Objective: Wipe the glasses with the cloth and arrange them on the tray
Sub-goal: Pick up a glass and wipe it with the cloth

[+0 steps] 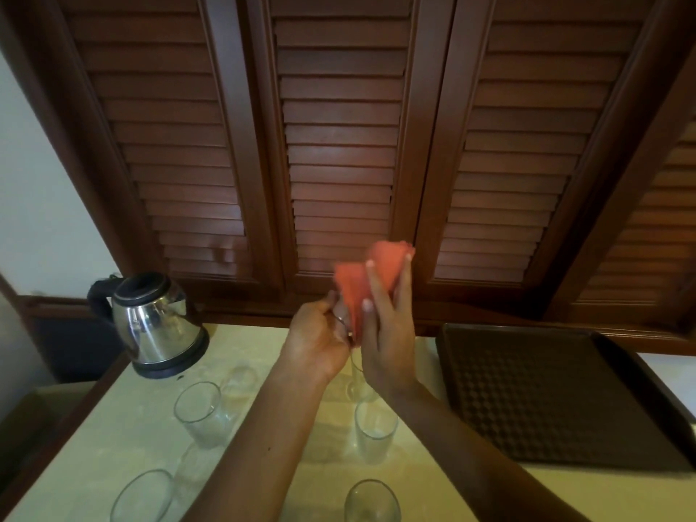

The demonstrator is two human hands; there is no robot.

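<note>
I see the table (263, 465), with the tray (557, 393) right of the kettle (154, 325). My left hand (320, 340) grips a glass (344, 314) right of the kettle; my right hand (388, 325) holds the cloth (361, 284) against it, fingers nearly straight.

Your bare forearms rise side by side, hands close together. Your left hand (318, 342) is curled in a grip; your right hand (388, 325) has fingers extended upward, pinching.
</note>
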